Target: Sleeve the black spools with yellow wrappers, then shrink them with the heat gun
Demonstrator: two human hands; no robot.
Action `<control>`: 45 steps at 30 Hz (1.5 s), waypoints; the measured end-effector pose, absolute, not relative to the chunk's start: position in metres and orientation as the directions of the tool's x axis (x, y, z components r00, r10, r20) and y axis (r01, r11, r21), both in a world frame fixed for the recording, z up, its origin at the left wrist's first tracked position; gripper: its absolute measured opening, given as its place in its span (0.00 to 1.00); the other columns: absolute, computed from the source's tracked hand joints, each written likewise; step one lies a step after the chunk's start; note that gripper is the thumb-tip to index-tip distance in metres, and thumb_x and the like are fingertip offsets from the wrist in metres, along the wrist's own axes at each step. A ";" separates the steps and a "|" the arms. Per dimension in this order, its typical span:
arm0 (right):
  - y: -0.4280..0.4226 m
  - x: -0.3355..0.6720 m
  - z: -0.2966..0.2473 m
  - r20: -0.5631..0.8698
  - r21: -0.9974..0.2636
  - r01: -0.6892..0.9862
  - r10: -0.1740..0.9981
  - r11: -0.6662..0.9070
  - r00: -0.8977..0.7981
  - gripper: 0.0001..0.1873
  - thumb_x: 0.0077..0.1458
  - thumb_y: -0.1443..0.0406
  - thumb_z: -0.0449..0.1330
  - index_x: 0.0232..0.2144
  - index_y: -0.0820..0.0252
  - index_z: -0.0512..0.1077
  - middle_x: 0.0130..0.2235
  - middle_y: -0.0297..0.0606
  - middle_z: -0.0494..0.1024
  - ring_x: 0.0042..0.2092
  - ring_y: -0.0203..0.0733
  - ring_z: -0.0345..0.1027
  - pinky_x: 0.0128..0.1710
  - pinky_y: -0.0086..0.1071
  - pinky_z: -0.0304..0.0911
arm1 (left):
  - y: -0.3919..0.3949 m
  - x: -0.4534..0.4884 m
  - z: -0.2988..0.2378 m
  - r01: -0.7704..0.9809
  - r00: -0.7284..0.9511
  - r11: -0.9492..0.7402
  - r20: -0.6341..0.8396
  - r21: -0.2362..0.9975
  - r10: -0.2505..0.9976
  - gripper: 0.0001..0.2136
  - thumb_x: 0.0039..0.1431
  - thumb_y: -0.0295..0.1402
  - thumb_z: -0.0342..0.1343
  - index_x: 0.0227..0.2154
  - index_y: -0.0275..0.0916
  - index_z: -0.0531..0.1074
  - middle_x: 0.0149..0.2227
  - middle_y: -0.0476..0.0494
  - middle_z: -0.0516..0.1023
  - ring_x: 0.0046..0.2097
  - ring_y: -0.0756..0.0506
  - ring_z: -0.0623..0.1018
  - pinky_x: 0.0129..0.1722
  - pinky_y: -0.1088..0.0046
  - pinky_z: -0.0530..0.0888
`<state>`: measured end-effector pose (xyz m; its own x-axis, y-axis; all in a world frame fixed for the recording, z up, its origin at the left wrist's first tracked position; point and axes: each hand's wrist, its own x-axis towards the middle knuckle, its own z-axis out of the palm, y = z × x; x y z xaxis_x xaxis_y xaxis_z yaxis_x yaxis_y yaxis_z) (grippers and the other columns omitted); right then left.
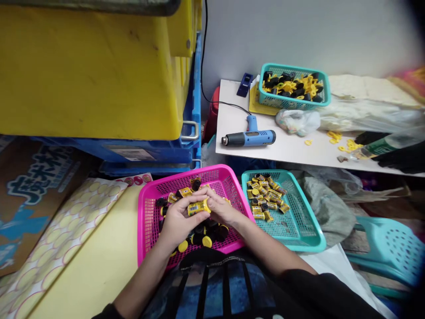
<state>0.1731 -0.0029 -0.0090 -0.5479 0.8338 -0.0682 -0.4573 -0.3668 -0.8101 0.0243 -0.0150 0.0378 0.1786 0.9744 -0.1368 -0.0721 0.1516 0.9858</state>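
Observation:
My left hand (179, 219) is closed round a small yellow cylinder (197, 207) with a printed label, thumb along its lower side. My right hand (222, 207) is closed at the right end of the same cylinder, its fingertips meeting those of my left. Both hands are above a pink basket (143, 212) of perforated plastic. Inside it lie several black and yellow cylinders, some with yellow round ends (207, 241); my hands hide part of the pile. To the right, a turquoise basket (300, 221) holds many similar yellow labelled cylinders (265, 195) toward its far left.
A blue heat gun (254, 138) lies on the white table (232, 106), its cord running back. Behind it stands another turquoise basket (295, 104) of black and yellow parts. Yellow and blue crates (93, 79) rise at the left. A turquoise stool (395, 248) is at the right.

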 end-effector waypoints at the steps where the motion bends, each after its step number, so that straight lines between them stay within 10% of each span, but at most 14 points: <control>1: -0.003 0.174 -0.010 -0.057 -0.836 -0.435 0.841 -0.335 -0.538 0.27 0.54 0.45 0.59 0.47 0.57 0.68 0.48 0.40 0.71 0.48 0.41 0.68 0.50 0.36 0.60 | -0.015 0.024 0.036 -0.061 0.184 0.145 -0.131 0.988 0.974 0.15 0.43 0.32 0.68 0.36 0.38 0.79 0.40 0.40 0.82 0.46 0.40 0.80 0.48 0.63 0.77; 8: 0.004 0.185 0.010 -0.009 -0.961 -0.230 0.844 -0.156 -0.536 0.33 0.52 0.43 0.58 0.52 0.56 0.64 0.51 0.42 0.69 0.54 0.44 0.63 0.53 0.39 0.59 | -0.014 0.014 0.033 -0.066 0.234 0.026 -0.009 0.997 0.972 0.14 0.42 0.30 0.69 0.35 0.41 0.80 0.42 0.42 0.82 0.48 0.41 0.79 0.49 0.65 0.76; 22: 0.001 0.182 0.004 -0.009 -0.923 -0.314 0.830 -0.221 -0.558 0.30 0.41 0.42 0.66 0.36 0.57 0.66 0.36 0.33 0.67 0.39 0.37 0.63 0.40 0.33 0.60 | -0.021 0.018 0.045 -0.183 0.312 0.424 -0.356 0.887 0.881 0.16 0.35 0.27 0.72 0.32 0.39 0.80 0.32 0.48 0.82 0.30 0.52 0.79 0.31 0.81 0.74; 37: -0.005 0.189 0.017 -0.002 -0.960 -0.255 0.909 -0.119 -0.418 0.33 0.47 0.50 0.67 0.51 0.54 0.62 0.46 0.39 0.68 0.45 0.41 0.66 0.45 0.37 0.64 | -0.013 0.008 0.051 -0.110 0.412 -0.077 0.116 0.991 0.904 0.09 0.51 0.29 0.64 0.36 0.44 0.79 0.46 0.42 0.74 0.49 0.43 0.76 0.38 0.73 0.78; 45: -0.008 0.191 0.021 -0.026 -0.887 -0.365 0.820 -0.282 -0.572 0.30 0.49 0.48 0.65 0.49 0.57 0.67 0.46 0.38 0.71 0.48 0.41 0.68 0.50 0.38 0.62 | -0.018 0.020 0.055 -0.122 0.365 0.226 -0.168 0.966 0.916 0.14 0.43 0.29 0.69 0.36 0.39 0.78 0.39 0.44 0.81 0.37 0.46 0.80 0.35 0.73 0.77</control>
<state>0.1907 -0.0076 0.0211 -0.5718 0.8200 -0.0258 -0.3649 -0.2824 -0.8872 0.0195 -0.0184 0.0553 0.3645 0.9159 -0.1682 -0.1219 0.2260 0.9665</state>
